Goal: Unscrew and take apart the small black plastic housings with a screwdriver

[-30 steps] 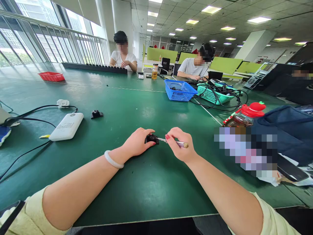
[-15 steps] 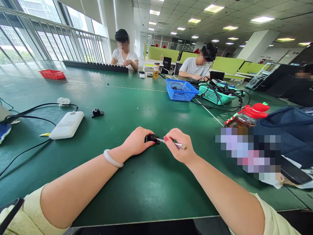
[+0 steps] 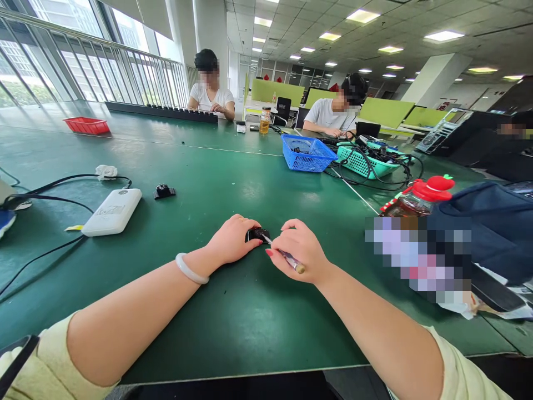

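left hand [image 3: 231, 240], centre of frame: clamped on small black part [image 3: 260, 234]. right hand [image 3: 303, 253], just right of centre: closed round slim tool [image 3: 293, 261], tip at that part.

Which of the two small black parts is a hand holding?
The black part in the left hand; the other one lies untouched, right of the flat white box.

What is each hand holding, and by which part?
The left hand pinches a small, blocky black piece near its left end. The right hand holds a slim, tan-ended, pen-shaped tool by its handle.
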The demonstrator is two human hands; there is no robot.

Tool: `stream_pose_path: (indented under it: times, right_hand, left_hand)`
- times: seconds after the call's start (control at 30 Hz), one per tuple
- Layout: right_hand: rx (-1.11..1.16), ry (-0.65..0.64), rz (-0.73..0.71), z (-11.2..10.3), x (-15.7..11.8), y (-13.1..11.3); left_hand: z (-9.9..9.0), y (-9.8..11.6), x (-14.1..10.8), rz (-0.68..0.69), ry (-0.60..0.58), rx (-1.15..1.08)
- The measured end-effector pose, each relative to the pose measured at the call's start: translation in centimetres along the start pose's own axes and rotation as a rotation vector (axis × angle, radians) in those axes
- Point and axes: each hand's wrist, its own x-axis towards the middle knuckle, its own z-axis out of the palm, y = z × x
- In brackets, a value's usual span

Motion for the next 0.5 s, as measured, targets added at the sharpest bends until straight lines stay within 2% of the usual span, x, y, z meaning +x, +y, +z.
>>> stream_pose_path:
  times: [0.17, 0.5]
  right_hand:
    - [-0.123, -0.026, -0.168, 0.2, 0.1, -0.6]
    - [-0.228, -0.095, -0.278, 1.1, -0.2, -0.5]
  left_hand:
    - [0.0, 0.1, 0.0, 0.014, 0.006, 0.01]
    - [0.0, 0.1, -0.1, 0.01, 0.001, 0.009]
